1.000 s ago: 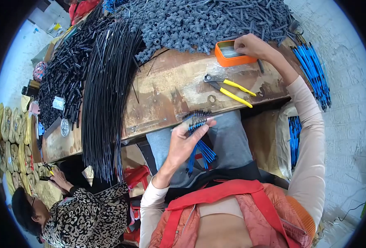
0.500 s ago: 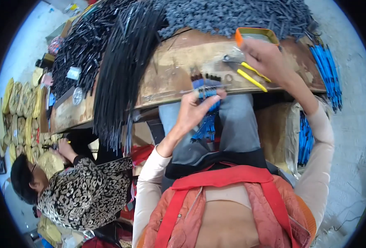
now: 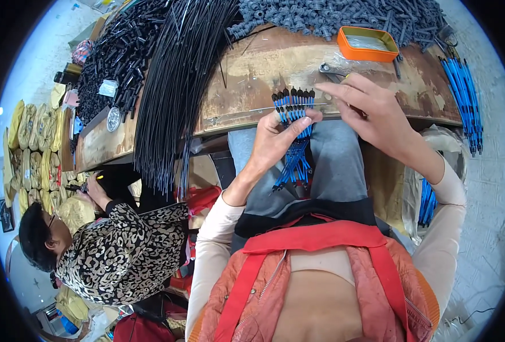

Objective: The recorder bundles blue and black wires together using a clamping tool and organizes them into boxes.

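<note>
My left hand (image 3: 281, 142) is closed round a bundle of blue rods (image 3: 293, 109) with black tips. The tips stand in a row above my fingers at the table edge. Below the hand, the rods' other ends fan out over my lap. Just right of the bundle, my right hand (image 3: 372, 111) is raised over the table edge, its fingers drawn together. Whatever they pinch is too small to make out. Beneath that hand lie pliers (image 3: 327, 69), their yellow handles mostly covered. Behind it stands an orange tin (image 3: 368, 54) with clear thin pieces inside.
Grey plastic fittings (image 3: 321, 17) are heaped along the back of the wooden table (image 3: 252, 68). Long black rods (image 3: 175, 97) hang over its edge at left, beside a pile of black parts (image 3: 118, 62). More blue rods (image 3: 463, 102) hang at right. A person (image 3: 121, 251) sits at my left.
My right hand has come away from the orange tin, moving left and nearer to the bundle. It now covers most of the pliers' handles. My left hand keeps its hold on the blue rods.
</note>
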The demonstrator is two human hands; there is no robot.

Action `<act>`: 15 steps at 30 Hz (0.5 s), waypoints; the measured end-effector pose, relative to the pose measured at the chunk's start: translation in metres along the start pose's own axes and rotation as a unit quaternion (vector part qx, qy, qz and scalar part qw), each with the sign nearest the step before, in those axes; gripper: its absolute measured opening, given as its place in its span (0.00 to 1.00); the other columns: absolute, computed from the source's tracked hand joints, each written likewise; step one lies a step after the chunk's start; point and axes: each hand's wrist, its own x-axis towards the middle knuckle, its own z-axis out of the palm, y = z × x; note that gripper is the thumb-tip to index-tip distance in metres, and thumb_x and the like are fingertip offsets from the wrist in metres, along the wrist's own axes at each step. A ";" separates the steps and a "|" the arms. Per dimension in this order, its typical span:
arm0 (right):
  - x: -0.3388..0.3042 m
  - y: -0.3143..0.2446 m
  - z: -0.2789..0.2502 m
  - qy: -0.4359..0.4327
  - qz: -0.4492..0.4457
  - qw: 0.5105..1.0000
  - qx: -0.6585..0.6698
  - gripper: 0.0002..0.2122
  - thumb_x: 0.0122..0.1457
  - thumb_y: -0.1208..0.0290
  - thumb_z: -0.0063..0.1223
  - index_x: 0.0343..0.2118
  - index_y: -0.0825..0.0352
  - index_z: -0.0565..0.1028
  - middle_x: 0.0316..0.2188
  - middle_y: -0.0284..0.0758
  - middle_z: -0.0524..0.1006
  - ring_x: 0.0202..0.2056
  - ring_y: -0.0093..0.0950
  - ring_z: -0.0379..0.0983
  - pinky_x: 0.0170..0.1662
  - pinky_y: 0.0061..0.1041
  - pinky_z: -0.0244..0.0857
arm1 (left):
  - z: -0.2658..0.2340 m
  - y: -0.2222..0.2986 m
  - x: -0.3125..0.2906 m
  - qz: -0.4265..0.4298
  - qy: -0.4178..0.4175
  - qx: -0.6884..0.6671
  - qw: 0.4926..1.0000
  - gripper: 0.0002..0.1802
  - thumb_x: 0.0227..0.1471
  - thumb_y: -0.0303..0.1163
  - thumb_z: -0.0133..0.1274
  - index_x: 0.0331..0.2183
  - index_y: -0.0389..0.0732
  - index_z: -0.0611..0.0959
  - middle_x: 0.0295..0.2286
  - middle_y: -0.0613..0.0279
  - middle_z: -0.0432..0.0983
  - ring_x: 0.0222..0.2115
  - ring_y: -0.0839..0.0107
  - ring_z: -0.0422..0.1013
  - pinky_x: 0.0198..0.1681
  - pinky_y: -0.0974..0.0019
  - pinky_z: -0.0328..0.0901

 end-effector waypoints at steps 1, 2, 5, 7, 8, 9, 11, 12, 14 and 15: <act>-0.001 -0.002 -0.001 -0.019 0.003 1.000 -0.015 0.22 0.50 0.85 0.51 0.50 0.63 0.74 0.26 0.35 0.66 0.25 0.30 0.66 0.28 0.28 0.61 | 0.001 -0.001 0.000 -0.001 -0.002 0.000 1.000 0.11 0.57 0.25 0.53 0.42 0.33 0.81 0.38 0.58 0.81 0.42 0.71 0.75 0.48 0.68 0.68; -0.002 -0.004 0.000 -0.017 0.004 1.000 -0.016 0.22 0.50 0.85 0.51 0.50 0.63 0.74 0.26 0.35 0.66 0.25 0.30 0.66 0.28 0.28 0.61 | 0.001 -0.001 0.000 0.000 0.001 -0.004 1.000 0.11 0.58 0.25 0.52 0.42 0.33 0.81 0.38 0.59 0.81 0.42 0.72 0.75 0.48 0.68 0.68; -0.004 -0.005 0.000 -0.041 0.020 0.999 -0.005 0.26 0.49 0.85 0.49 0.55 0.62 0.71 0.25 0.36 0.63 0.25 0.32 0.64 0.29 0.29 0.60 | 0.001 -0.001 0.001 0.003 0.001 0.001 1.000 0.11 0.58 0.25 0.52 0.42 0.34 0.81 0.38 0.59 0.81 0.42 0.72 0.75 0.48 0.68 0.68; -0.005 -0.005 0.000 -0.056 0.030 0.998 0.007 0.27 0.50 0.85 0.48 0.56 0.62 0.70 0.26 0.37 0.63 0.26 0.32 0.63 0.29 0.30 0.59 | 0.001 -0.001 0.001 0.007 -0.001 0.011 1.000 0.11 0.58 0.25 0.52 0.42 0.34 0.81 0.38 0.59 0.81 0.42 0.72 0.75 0.48 0.68 0.68; -0.005 -0.005 0.000 -0.055 0.030 0.998 0.006 0.27 0.50 0.85 0.48 0.56 0.62 0.70 0.26 0.37 0.63 0.26 0.32 0.63 0.29 0.30 0.59 | 0.002 0.000 0.001 0.005 0.000 0.013 1.000 0.11 0.58 0.25 0.52 0.42 0.34 0.82 0.38 0.59 0.81 0.42 0.72 0.75 0.48 0.68 0.68; -0.005 -0.004 0.000 -0.056 0.025 0.998 0.001 0.27 0.50 0.85 0.48 0.56 0.63 0.70 0.26 0.37 0.63 0.26 0.33 0.63 0.30 0.30 0.59 | 0.002 0.000 0.001 0.003 0.001 0.014 1.000 0.11 0.58 0.25 0.52 0.42 0.34 0.82 0.38 0.59 0.81 0.42 0.72 0.74 0.48 0.68 0.68; -0.005 -0.005 0.001 -0.055 0.021 0.998 -0.004 0.26 0.50 0.85 0.48 0.56 0.63 0.70 0.26 0.37 0.63 0.26 0.33 0.63 0.30 0.30 0.59 | 0.002 -0.002 0.000 0.008 -0.005 0.014 1.000 0.10 0.57 0.24 0.53 0.42 0.34 0.82 0.38 0.59 0.81 0.42 0.72 0.74 0.48 0.68 0.68; -0.005 -0.005 0.001 -0.056 0.021 0.998 0.003 0.26 0.50 0.84 0.47 0.56 0.64 0.70 0.27 0.38 0.63 0.27 0.33 0.63 0.30 0.30 0.59 | 0.001 -0.002 0.000 0.012 -0.010 0.013 1.000 0.10 0.57 0.24 0.53 0.42 0.34 0.82 0.38 0.59 0.81 0.42 0.73 0.74 0.48 0.68 0.68; -0.006 -0.004 0.002 -0.057 0.022 0.998 0.010 0.26 0.50 0.84 0.47 0.56 0.64 0.69 0.27 0.38 0.62 0.27 0.33 0.63 0.31 0.31 0.59 | 0.001 -0.002 0.000 0.012 -0.010 0.015 1.000 0.10 0.57 0.24 0.53 0.42 0.34 0.82 0.38 0.59 0.81 0.42 0.72 0.74 0.48 0.68 0.67; -0.006 -0.004 0.003 -0.056 0.022 0.998 0.013 0.26 0.50 0.84 0.47 0.56 0.64 0.69 0.28 0.38 0.62 0.28 0.34 0.63 0.31 0.31 0.59 | 0.001 -0.002 0.000 0.012 -0.009 0.016 1.000 0.10 0.57 0.25 0.53 0.42 0.34 0.82 0.38 0.59 0.81 0.42 0.72 0.74 0.48 0.68 0.67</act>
